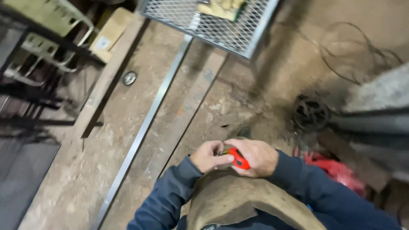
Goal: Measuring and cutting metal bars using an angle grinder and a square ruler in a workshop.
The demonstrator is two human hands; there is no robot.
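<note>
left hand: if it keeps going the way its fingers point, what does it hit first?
The left hand points right, at the small red tape measure in the right hand. Its fingers already touch that red case, so nothing else lies between; depth is unclear beyond it.

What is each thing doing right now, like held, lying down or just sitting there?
Red tape measure: held in the right hand, left hand pinching its front end.
Long metal bar: lying flat on the floor.
Mesh panel: lying flat, gloves on it.
Wire coil: wound up, on the floor.
Red bag: crumpled on the floor.
</note>
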